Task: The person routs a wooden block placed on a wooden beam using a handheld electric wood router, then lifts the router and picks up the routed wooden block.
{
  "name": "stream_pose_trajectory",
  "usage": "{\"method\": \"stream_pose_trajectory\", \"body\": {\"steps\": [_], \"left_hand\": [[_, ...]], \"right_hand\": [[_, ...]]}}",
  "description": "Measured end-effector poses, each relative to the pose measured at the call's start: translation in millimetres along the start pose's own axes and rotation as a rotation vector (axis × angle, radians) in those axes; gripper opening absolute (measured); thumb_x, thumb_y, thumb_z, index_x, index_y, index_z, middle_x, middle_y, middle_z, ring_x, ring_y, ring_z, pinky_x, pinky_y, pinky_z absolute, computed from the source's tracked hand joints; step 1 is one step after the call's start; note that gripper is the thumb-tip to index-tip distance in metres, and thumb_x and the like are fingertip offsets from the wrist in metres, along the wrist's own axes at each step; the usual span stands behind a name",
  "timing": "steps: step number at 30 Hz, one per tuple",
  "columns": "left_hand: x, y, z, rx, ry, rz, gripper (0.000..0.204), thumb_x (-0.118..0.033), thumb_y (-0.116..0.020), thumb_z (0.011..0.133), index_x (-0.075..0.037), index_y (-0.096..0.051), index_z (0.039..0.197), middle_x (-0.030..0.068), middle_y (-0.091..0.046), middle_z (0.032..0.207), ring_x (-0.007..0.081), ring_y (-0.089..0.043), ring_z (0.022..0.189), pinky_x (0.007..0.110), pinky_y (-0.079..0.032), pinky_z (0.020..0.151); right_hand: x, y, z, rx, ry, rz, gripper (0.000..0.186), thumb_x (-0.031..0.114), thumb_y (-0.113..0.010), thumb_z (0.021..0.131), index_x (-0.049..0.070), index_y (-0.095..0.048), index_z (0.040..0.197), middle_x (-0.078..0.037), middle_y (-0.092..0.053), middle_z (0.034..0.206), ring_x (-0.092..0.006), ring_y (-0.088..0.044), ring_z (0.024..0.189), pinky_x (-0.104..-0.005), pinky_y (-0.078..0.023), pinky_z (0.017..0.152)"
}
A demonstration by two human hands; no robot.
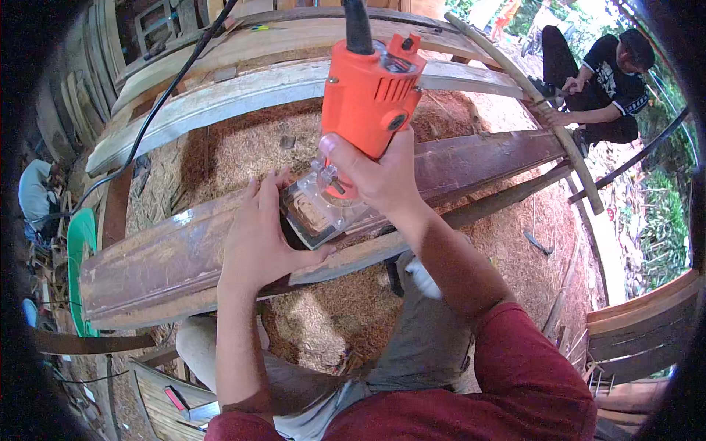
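Observation:
An orange trim router (371,95) stands on a long brown plank (165,257) that lies across in front of me. My right hand (382,173) is wrapped round the lower part of its body. A clear, dusty base plate (316,217) rests on the wood, with a carved patch showing through it. Just left of that base, my left hand (257,242) lies on the plank, fingers stretched toward the far edge and thumb spread along the near side. The bit is hidden. From the router's top a thick black cord sleeve (358,29) rises out of view.
Pale planks (220,103) lie beyond mine, over sawdust-covered ground. A pole (566,140) crosses the plank's right end, near a crouching person (607,88). The black cord (158,106) runs down the left toward a green basin (76,257). A red-handled tool (176,399) lies lower left.

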State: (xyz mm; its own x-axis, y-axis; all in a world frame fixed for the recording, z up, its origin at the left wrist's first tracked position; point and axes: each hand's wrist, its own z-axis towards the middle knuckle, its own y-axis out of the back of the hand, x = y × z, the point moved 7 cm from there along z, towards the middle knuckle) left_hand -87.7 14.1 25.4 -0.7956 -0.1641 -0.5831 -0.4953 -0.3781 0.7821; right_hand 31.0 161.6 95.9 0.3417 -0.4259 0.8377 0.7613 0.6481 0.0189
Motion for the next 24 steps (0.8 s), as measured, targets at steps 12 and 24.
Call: {"method": "stream_pose_trajectory", "body": {"steps": [12, 24], "left_hand": [[-5.3, 3.9, 0.0, -0.018, -0.066, 0.010, 0.127, -0.048, -0.097, 0.060, 0.002, -0.035, 0.159, 0.0198, -0.058, 0.152, 0.0494, -0.046, 0.148, 0.055, -0.029, 0.131], [-3.8, 2.4, 1.0, -0.024, -0.048, 0.007, 0.126, -0.048, -0.097, 0.060, 0.004, -0.036, 0.158, 0.0226, -0.060, 0.149, 0.0494, -0.049, 0.145, 0.055, -0.031, 0.131]], "right_hand": [[-6.0, -4.8, 3.6, 0.024, -0.008, -0.003, 0.045, 0.024, -0.091, 0.081, 0.003, -0.072, 0.116, -0.005, -0.078, 0.100, -0.0126, -0.073, 0.085, -0.0318, -0.060, 0.079], [-0.2, -6.1, 5.6, 0.036, 0.016, -0.022, 0.045, 0.025, -0.091, 0.083, 0.003, -0.073, 0.118, -0.005, -0.079, 0.102, -0.0129, -0.075, 0.088, -0.0328, -0.061, 0.081]]}}
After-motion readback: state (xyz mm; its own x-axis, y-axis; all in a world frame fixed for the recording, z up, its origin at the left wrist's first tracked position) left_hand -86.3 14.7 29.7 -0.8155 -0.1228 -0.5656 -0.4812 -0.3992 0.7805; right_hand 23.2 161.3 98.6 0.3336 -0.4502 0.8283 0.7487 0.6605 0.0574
